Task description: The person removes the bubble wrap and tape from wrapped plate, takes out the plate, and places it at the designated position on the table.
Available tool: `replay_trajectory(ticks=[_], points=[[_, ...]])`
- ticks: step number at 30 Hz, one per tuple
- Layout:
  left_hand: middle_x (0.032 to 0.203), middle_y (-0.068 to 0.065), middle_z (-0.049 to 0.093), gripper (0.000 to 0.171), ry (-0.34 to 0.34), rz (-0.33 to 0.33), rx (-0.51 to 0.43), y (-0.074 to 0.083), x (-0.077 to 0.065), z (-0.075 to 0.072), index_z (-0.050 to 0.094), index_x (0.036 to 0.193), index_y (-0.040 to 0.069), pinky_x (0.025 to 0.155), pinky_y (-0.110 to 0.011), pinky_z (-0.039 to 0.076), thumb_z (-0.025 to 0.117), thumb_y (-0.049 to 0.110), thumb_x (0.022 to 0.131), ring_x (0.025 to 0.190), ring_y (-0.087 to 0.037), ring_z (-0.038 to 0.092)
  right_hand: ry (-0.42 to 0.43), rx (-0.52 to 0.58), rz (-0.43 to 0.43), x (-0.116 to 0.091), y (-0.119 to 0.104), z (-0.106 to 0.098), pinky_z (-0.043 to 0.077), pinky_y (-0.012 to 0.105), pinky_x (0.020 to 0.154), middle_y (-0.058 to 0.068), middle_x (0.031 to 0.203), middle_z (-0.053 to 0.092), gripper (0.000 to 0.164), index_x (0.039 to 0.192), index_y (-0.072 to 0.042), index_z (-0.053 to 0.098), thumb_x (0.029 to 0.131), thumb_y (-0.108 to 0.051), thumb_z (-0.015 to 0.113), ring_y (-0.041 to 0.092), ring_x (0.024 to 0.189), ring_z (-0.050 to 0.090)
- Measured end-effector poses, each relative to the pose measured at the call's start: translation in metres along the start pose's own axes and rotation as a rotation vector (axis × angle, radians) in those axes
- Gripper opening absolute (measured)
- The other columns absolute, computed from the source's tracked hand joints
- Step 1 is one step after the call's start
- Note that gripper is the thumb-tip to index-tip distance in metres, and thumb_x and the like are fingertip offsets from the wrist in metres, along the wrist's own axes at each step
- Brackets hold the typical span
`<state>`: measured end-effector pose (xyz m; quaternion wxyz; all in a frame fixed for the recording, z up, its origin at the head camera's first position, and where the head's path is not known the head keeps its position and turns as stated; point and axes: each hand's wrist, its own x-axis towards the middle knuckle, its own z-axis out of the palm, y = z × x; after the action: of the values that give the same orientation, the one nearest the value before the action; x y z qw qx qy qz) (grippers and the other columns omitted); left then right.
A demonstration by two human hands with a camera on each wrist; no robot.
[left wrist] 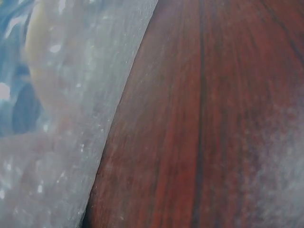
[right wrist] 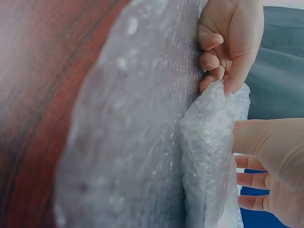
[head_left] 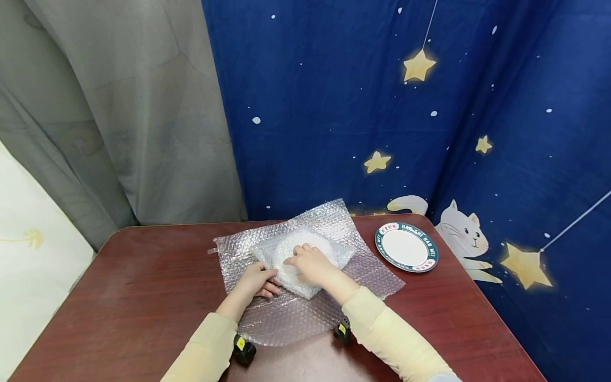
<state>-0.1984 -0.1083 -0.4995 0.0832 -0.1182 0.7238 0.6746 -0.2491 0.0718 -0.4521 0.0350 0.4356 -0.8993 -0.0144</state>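
Observation:
A bundle of folded bubble wrap [head_left: 298,286] lies on a larger bubble wrap sheet [head_left: 286,323], with a pale round shape showing through it. My left hand [head_left: 258,280] pinches the bundle's near left edge. In the right wrist view, that left hand [right wrist: 232,40] has its thumb on the wrap's corner and its other fingers curled beside it. My right hand [head_left: 312,265] rests on top of the bundle; its extended fingers [right wrist: 251,180] touch the wrap in the right wrist view. The left wrist view shows the sheet's edge [left wrist: 95,109] but no hand.
A white plate [head_left: 406,248] with a green patterned rim lies at the table's right, beyond the sheet. The red-brown wooden table [head_left: 143,297] runs back to grey and blue curtains [head_left: 324,116]. Black wrist devices [head_left: 244,350] sit under both forearms.

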Motion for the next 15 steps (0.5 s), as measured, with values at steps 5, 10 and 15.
replay_trajectory(ticks=[5, 10, 15], points=[[0.075, -0.016, 0.068, 0.017, 0.008, 0.004, 0.003, -0.0027, 0.0012, 0.0002, 0.047, 0.093, -0.003, 0.043, -0.026, 0.05, 0.056, 0.011, 0.096, 0.053, -0.019, 0.066, -0.019, -0.02, 0.015, 0.0026, -0.0028, -0.0004, 0.042, 0.031, 0.077, -0.001, 0.105, 0.055, 0.044, 0.124, -0.028, 0.066, 0.081, -0.017, 0.071, 0.016, 0.095, 0.048], [0.074, -0.015, 0.068, 0.016, 0.008, 0.005, 0.006, -0.0024, 0.0006, 0.0003, 0.048, 0.093, -0.004, 0.043, -0.026, 0.05, 0.055, 0.01, 0.096, 0.053, -0.019, 0.065, -0.033, -0.036, 0.029, 0.004, -0.0048, -0.0018, 0.043, 0.033, 0.078, 0.0, 0.106, 0.056, 0.04, 0.121, -0.028, 0.068, 0.083, -0.017, 0.071, 0.018, 0.096, 0.049], [0.075, -0.015, 0.068, 0.016, 0.014, 0.006, 0.015, -0.001, -0.0002, 0.0006, 0.049, 0.092, -0.004, 0.043, -0.026, 0.05, 0.055, 0.01, 0.095, 0.053, -0.019, 0.066, -0.048, -0.054, 0.038, 0.0044, -0.0055, -0.0025, 0.043, 0.033, 0.08, -0.001, 0.107, 0.056, 0.036, 0.118, -0.029, 0.069, 0.083, -0.022, 0.073, 0.018, 0.098, 0.049]])
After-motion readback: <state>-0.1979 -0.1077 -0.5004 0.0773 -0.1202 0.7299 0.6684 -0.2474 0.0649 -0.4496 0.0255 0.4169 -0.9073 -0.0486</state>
